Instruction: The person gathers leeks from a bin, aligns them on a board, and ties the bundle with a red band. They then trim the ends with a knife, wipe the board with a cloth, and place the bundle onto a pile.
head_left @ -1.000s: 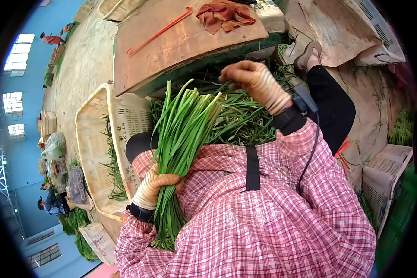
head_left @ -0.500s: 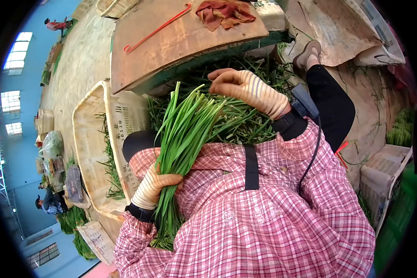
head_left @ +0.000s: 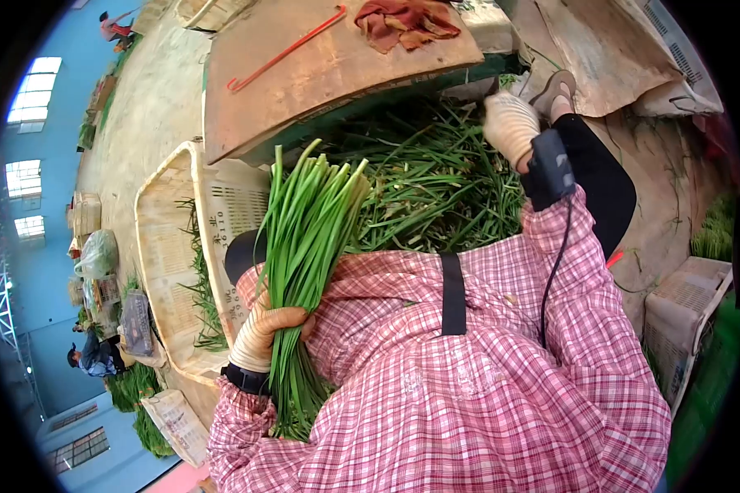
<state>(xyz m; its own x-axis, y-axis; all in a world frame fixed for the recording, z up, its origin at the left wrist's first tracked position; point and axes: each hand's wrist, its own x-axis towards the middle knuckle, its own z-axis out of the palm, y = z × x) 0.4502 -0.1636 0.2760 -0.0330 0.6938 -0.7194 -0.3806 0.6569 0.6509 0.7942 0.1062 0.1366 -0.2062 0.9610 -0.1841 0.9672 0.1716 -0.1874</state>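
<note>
My left hand (head_left: pixel 270 329), in a striped glove with bare fingertips, is closed around a bunch of garlic chives (head_left: pixel 308 238). The pale cut ends point up and away from me, while the leaf tips hang down over my sleeve. Over at the right, my gloved right hand (head_left: pixel 511 130) is beside the far edge of a heap of loose green leaves (head_left: pixel 436 181), close to my shoe. Its back faces me and its fingers are turned away, so I cannot see whether they hold anything.
A wooden board (head_left: pixel 329 78) stands ahead, with a red hooked rod (head_left: pixel 288 49) and a crumpled reddish cloth (head_left: pixel 407 23) on it. To my left is a cream plastic crate (head_left: pixel 160 271) with some leaves inside. Another crate (head_left: pixel 686 304) is on the right. Other people appear far left.
My right hand has moved away from the bunch, to the right and farther out, and its fingers have gone out of sight. The left hand still grips the chives, now slightly more upright.
</note>
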